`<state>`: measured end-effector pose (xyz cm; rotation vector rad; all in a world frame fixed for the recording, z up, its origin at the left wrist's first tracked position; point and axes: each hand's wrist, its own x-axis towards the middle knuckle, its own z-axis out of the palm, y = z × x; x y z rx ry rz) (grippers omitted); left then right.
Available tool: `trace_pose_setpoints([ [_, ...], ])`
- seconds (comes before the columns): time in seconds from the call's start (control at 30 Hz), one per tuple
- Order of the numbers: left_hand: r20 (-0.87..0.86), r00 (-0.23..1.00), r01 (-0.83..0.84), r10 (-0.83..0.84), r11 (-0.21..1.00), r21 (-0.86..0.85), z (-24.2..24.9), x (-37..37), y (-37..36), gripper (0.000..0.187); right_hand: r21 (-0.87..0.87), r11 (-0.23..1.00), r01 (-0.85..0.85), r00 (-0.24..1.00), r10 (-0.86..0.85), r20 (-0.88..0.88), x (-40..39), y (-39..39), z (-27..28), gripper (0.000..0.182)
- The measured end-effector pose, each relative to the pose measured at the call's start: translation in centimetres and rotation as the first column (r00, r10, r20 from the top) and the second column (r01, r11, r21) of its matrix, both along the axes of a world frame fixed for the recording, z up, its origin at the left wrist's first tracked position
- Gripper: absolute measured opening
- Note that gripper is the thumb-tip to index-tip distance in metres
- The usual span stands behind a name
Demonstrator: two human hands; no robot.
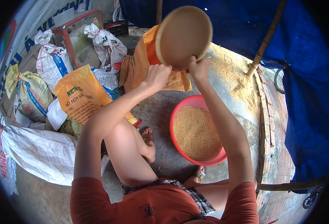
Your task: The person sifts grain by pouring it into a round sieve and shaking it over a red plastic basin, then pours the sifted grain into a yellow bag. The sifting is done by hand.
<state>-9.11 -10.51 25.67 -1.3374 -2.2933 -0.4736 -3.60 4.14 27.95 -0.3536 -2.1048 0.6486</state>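
Note:
A round sieve [185, 35] with a pale rim is held up and tilted in front of me. My left hand [158, 77] is closed at its lower left edge, and my right hand [198, 68] grips the rim at the lower right. Just beneath and behind it stands an orange sack [134, 69] with its mouth open, its contents hidden by the sieve. A red basin [175, 137] holding yellowish-brown grain [196, 132] rests on the floor between my feet and the sack, partly covered by my right forearm.
Tied white sacks [54, 61], another orange sack [78, 93] and a white sheet [41, 153] lie at the left. Grain or husks [233, 80] are scattered on the floor at the right, beside a bamboo pole [267, 39], a brick edge [264, 130] and blue tarps [306, 108].

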Motion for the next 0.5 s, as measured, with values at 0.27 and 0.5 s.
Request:
trace_pose_setpoints([
  [0.27, -0.015, 0.991, -0.128, 0.132, 0.978, 0.167, 0.0, -3.6, -0.9, 0.015, -0.891, 0.136, -0.434, 0.889, -0.099, -0.448, 8.1, 5.1, -3.9, 0.015],
  [0.5, 0.119, 0.912, -0.409, 0.392, 0.867, 0.283, 3.3, -9.5, -3.0, 0.02, -0.982, 0.187, -0.009, 0.951, -0.302, -0.067, 21.1, 7.3, -17.8, 0.023],
])
